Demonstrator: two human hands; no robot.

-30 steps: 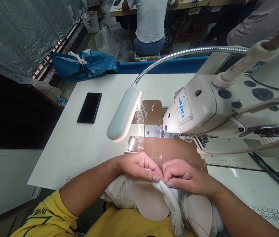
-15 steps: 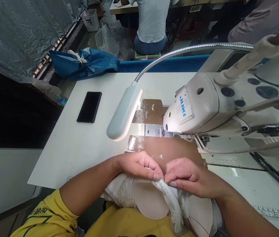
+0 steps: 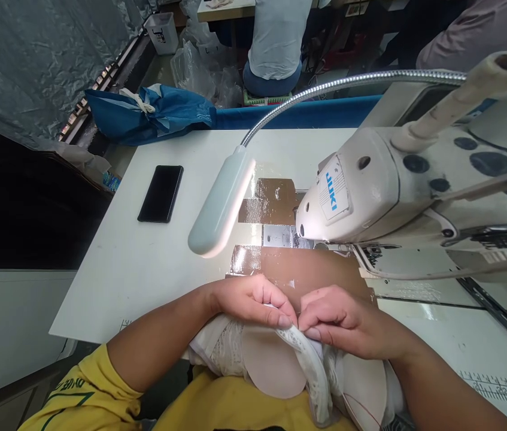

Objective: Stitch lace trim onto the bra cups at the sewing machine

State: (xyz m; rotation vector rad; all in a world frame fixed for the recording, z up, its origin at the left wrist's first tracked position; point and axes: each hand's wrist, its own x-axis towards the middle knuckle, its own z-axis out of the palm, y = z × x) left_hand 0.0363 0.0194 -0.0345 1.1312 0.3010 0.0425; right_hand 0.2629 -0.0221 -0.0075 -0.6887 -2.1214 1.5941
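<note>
A white bra (image 3: 275, 362) with smooth cups and lace sides lies across my lap at the table's front edge. My left hand (image 3: 257, 304) pinches its edge near the middle, thumb on top of a white lace-trimmed band (image 3: 309, 365). Close beside it, fingertips almost touching, my right hand (image 3: 336, 320) is closed on the same part of the bra. The spot between the fingertips is partly hidden. A thin red thread (image 3: 361, 407) hangs over the right cup. Just beyond my hands, brown tape-covered card (image 3: 311, 272) lies on the table.
A white sewing machine (image 3: 352, 185) stands at the right, its metal needle plate (image 3: 278, 236) beyond the card. A lit lamp (image 3: 221, 203) on a bendy neck hangs over the table (image 3: 100, 287). A black phone (image 3: 161, 193) lies left. A person (image 3: 278, 42) sits ahead.
Both hands and the bra stay almost still. The view has shifted very slightly, so the lamp and machine sit a little differently in the picture.
</note>
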